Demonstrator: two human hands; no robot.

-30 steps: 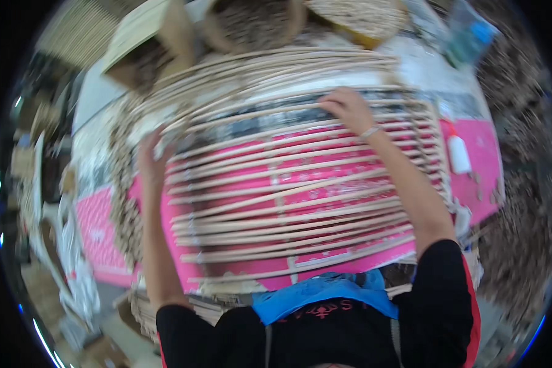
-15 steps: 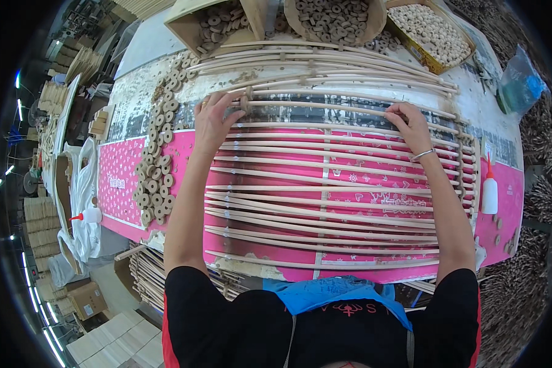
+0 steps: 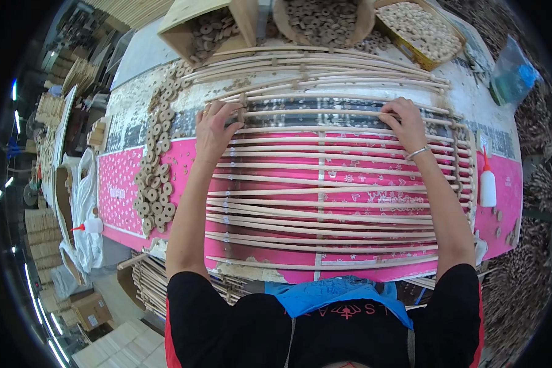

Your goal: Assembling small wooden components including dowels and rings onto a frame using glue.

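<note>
Pale, slender wooden rods lie in rows across a pink-patterned table cover; toward the far side, the right hand pinches one rod, while the left hand grips its left end by a flat brown wooden ring. Loose rings heap leftward; a white, red-tipped bottle sits right.

The worktable is evenly lit, with soft shadows cast beneath the pale rods. Strip lamps are caught glaring near the left rim, where straight edges are bent by fisheye distortion.
</note>
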